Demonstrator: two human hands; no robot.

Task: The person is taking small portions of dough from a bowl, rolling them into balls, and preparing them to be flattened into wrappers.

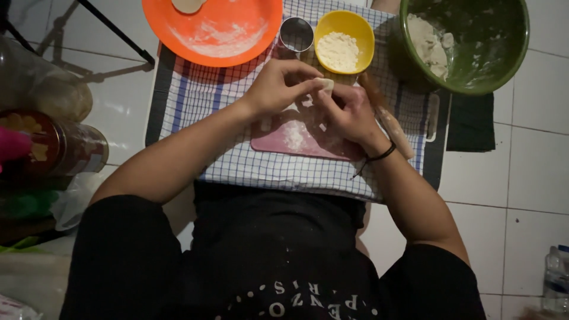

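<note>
Both of my hands meet over a pink cutting board (pixel 293 139) dusted with flour. My left hand (pixel 278 86) and my right hand (pixel 349 112) pinch a small pale piece of dough (pixel 325 84) between their fingertips. A wooden rolling pin (pixel 388 121) lies at the board's right side, just past my right wrist, which wears a black band. Behind the hands stand a yellow bowl of flour (pixel 344 41) and a small round metal cup (pixel 296 34).
A checked cloth (pixel 195 95) covers the white tiled floor. An orange plate (pixel 213 29) with flour and a dough disc sits at the back left, a green bowl (pixel 465 44) with dough at the back right. Jars and bags crowd the left; a plastic bottle (pixel 556 278) stands at the lower right.
</note>
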